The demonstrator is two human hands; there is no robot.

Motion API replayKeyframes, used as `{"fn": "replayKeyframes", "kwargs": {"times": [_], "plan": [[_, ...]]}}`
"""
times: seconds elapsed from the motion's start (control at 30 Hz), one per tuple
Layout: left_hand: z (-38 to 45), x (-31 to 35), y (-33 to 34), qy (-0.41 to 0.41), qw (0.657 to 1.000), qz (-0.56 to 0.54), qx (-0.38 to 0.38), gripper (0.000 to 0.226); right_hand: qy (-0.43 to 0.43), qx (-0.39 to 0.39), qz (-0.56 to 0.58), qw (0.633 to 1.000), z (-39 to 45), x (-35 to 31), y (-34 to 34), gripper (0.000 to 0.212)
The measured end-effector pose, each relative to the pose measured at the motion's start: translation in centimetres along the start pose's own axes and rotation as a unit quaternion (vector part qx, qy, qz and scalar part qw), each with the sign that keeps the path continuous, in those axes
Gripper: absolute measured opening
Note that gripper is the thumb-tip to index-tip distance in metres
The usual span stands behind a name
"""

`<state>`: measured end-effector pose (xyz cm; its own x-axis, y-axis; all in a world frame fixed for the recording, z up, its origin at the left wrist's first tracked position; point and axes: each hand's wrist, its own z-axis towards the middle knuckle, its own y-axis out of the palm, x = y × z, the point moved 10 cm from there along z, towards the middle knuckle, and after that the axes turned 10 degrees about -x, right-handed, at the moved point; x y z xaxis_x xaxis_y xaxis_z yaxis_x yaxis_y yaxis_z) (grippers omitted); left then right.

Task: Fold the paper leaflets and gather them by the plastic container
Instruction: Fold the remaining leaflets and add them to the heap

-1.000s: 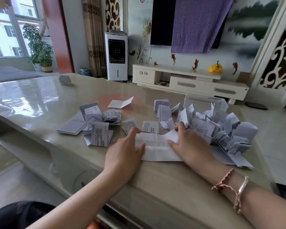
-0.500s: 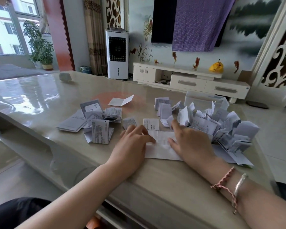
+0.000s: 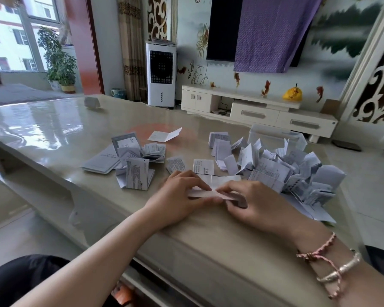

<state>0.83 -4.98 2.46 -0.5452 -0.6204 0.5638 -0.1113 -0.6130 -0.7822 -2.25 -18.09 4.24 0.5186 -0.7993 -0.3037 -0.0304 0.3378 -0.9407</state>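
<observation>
A white paper leaflet [image 3: 216,182] lies on the beige table [image 3: 75,138] in front of me, folded into a narrow strip along its near edge. My left hand [image 3: 177,196] pinches the left part of that strip. My right hand [image 3: 255,202] pinches its right part, fingers curled round the end. A big heap of folded leaflets [image 3: 293,173] sits to the right, against a clear plastic container [image 3: 275,135] behind it. A smaller group of leaflets [image 3: 131,162] lies to the left.
A half-open leaflet [image 3: 164,135] stands further back, and two small folded ones [image 3: 191,166] lie just beyond my hands. A small grey object [image 3: 91,102] sits at the far left of the table. The table's front edge runs below my wrists.
The leaflet lay flat and wide under my hands before. Now its near half is folded up into a narrow strip, and both hands have closed in towards its middle, pinching it.
</observation>
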Motion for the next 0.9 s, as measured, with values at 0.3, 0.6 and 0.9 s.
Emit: {"fn": "replayKeyframes", "kwargs": {"times": [0.3, 0.6, 0.9], "plan": [[-0.9, -1.9, -1.9, -0.064, 0.981, -0.158, 0.091, 0.014, 0.061, 0.104, 0.175, 0.977, -0.2, 1.8, -2.4, 0.019], [-0.7, -0.8, -1.7, -0.070, 0.993, 0.044, 0.083, 0.048, 0.121, 0.052, -0.080, 0.988, 1.0, 2.6, -0.7, 0.020], [-0.5, 0.2, -1.0, 0.007, 0.998, 0.032, 0.061, 0.013, -0.050, -0.029, 0.007, 0.998, 0.3, -0.8, 0.8, 0.028]]}}
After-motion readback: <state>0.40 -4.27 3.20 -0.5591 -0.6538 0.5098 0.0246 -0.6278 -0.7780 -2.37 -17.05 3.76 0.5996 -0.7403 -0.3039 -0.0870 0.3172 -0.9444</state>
